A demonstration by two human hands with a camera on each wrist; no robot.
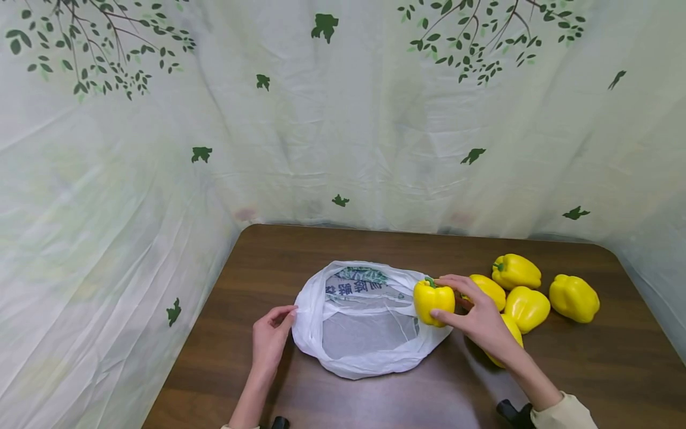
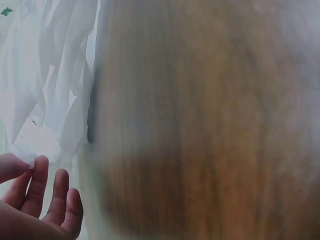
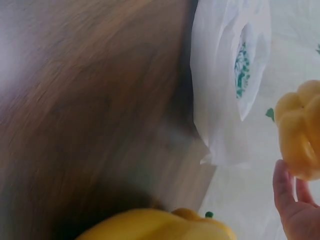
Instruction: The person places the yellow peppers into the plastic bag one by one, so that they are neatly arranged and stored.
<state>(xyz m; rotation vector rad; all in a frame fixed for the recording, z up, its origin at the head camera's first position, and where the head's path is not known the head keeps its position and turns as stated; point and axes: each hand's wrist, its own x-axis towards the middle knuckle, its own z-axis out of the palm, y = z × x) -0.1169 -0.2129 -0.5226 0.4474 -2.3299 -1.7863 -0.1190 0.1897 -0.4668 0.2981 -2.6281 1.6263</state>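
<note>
A white plastic bag [image 1: 354, 366] with green and dark print stands on the table, its mouth spread wide. At its left rim my left hand [image 1: 270, 336] pinches the plastic between thumb and forefinger; the left wrist view shows that pinch on the bag [image 2: 55, 75], the other fingers loosely bent. My right hand [image 1: 482, 319] holds a yellow bell pepper [image 1: 433, 302] by its sides, over the bag's right rim. In the right wrist view this pepper [image 3: 300, 130] is raised clear of the bag [image 3: 215, 85], partly cut off by the frame edge.
Several more yellow bell peppers [image 1: 527, 308] lie grouped on the wooden table [image 1: 616, 363], right of the bag and beside my right forearm. One pepper [image 1: 573, 298] sits slightly apart. Behind the table hangs a pale curtain [image 1: 386, 155] with leaf prints.
</note>
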